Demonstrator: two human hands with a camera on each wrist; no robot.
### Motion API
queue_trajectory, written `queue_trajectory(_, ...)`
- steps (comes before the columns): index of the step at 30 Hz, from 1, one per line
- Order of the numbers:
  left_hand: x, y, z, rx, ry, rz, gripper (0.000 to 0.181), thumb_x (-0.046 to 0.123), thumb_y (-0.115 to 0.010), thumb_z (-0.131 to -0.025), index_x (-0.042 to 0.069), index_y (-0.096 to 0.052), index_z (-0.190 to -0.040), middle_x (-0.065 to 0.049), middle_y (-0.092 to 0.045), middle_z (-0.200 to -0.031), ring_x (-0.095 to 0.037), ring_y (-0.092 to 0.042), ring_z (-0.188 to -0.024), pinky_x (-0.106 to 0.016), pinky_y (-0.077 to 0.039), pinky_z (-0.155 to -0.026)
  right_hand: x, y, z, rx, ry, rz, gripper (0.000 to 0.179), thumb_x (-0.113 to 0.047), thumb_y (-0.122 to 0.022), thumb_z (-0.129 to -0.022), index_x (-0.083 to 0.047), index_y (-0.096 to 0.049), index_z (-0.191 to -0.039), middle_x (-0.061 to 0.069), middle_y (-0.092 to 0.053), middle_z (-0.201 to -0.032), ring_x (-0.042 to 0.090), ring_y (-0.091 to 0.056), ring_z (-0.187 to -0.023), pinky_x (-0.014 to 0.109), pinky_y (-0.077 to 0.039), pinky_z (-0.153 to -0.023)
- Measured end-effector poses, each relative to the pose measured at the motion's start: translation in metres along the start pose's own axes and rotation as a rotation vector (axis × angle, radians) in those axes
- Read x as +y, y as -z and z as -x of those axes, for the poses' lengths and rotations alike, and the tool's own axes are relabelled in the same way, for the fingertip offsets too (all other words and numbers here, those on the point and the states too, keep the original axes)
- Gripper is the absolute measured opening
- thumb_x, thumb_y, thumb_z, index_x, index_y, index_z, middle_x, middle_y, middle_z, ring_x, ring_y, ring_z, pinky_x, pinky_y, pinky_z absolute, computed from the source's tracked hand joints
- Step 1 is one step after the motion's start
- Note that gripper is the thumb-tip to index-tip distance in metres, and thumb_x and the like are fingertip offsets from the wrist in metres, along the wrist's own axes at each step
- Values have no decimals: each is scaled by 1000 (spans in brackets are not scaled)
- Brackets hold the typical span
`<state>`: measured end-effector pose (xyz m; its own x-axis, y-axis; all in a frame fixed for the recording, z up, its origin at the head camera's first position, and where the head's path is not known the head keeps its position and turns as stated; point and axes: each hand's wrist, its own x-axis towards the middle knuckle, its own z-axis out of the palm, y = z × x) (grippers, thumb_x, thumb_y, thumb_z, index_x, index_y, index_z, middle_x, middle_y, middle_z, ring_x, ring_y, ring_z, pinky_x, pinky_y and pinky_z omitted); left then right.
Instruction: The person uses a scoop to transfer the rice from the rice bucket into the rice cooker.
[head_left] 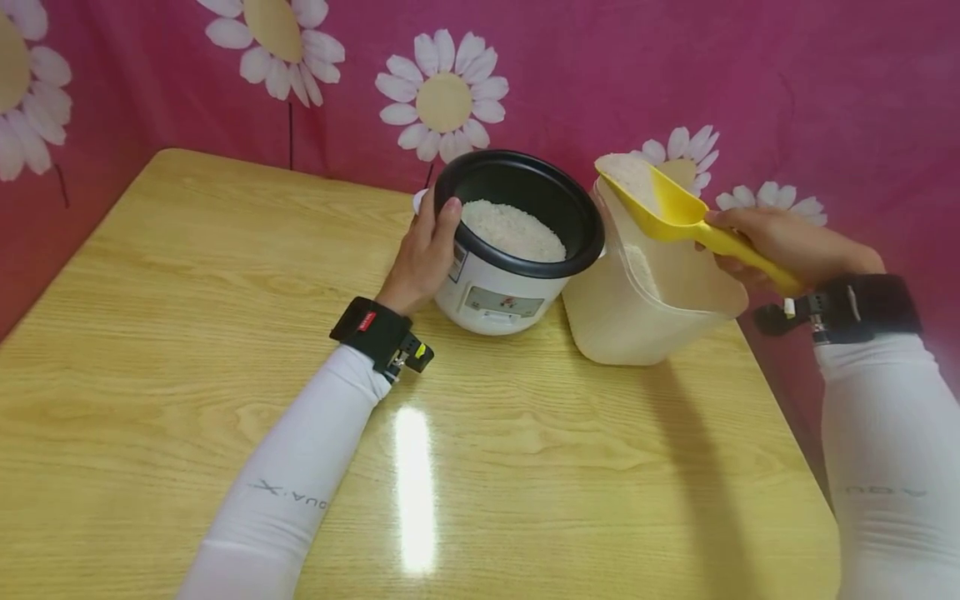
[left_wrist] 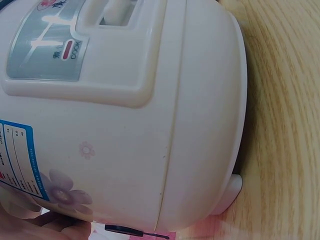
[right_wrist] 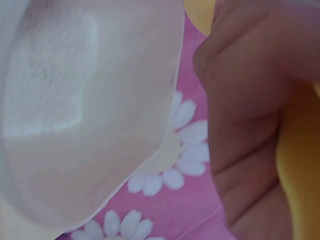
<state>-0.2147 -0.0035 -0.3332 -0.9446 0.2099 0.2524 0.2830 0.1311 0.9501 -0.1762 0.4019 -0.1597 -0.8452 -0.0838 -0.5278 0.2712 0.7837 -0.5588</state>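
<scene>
A white rice cooker (head_left: pixel 487 312) with a black inner rim stands near the back of the table, holding white rice (head_left: pixel 513 232). My left hand (head_left: pixel 420 262) grips its left side, thumb at the rim; the other fingers are mostly hidden behind it. In my right hand (head_left: pixel 798 242) is the handle of a yellow scoop (head_left: pixel 678 208), heaped with rice and raised over the far rim of a translucent bin (head_left: pixel 618 333). More rice shows inside the bin, right of the cooker. The right wrist view has the curled fingers (right_wrist: pixel 245 140) around the yellow handle (right_wrist: pixel 300 170).
A wooden table (head_left: pixel 225 333) carries the cooker and bin, which stand side by side. A pink cloth (head_left: pixel 570 75) printed with white daisies hangs behind and beside it. The table's right edge runs close to the bin.
</scene>
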Motion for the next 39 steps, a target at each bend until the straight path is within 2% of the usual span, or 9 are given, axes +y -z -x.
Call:
queue_trajectory(7, -3, 1, 0, 7, -8, 5, 60, 48, -29, -109, 24, -21, -163, -10, -33, -166, -26, -34, -153, -56, -26, -129, -33, -9, 2, -6, 9, 108, 58, -65, -34, -106, -11, -55, -111, -3, -53, -69, 14, -43, -48, 33, -39, -38)
queue_trajectory(13, -3, 1, -1, 0, -7, 15, 60, 49, -29, -109, 24, -22, -163, -10, -34, -165, -26, -36, -151, -56, -27, -129, -52, -14, -3, 28, 11, 225, 61, -71, -36, -102, -14, -53, -114, 2, -55, -76, 18, -46, -54, 35, -38, -38)
queue_trajectory(22, -1, 0, 0, 3, -9, 26, 60, 50, -30, -108, 23, -24, -162, -11, -36, -164, -27, -38, -149, -57, -30, -127, -69, -17, -9, 40, 69, 276, 61, -66, -40, -104, -6, -53, -108, 4, -55, -76, 22, -49, -59, 38, -45, -53)
queue_trajectory(29, -1, 0, -1, 7, -10, 19, 59, 48, -30, -109, 22, -25, -161, -12, -37, -163, -27, -39, -148, -55, -30, -127, -76, -21, -14, 55, 84, 339, 55, -64, -41, -104, -12, -55, -116, 6, -57, -78, 25, -53, -62, 39, -47, -53)
queue_trajectory(35, 0, 1, 0, 21, -13, 2, 59, 46, -30, -109, 22, -25, -162, -11, -37, -165, -27, -38, -151, -53, -29, -128, -80, -25, -18, 73, 120, 377, 48, -61, -44, -105, -14, -55, -115, 7, -56, -78, 28, -54, -62, 39, -47, -53)
queue_trajectory(39, 0, 1, 0, 25, -19, 7, 59, 46, -31, -109, 22, -24, -163, -11, -38, -165, -27, -38, -151, -53, -29, -128, -83, -26, -22, 89, 120, 417, 46, -58, -44, -106, -17, -55, -124, 7, -56, -77, 29, -54, -60, 37, -46, -52)
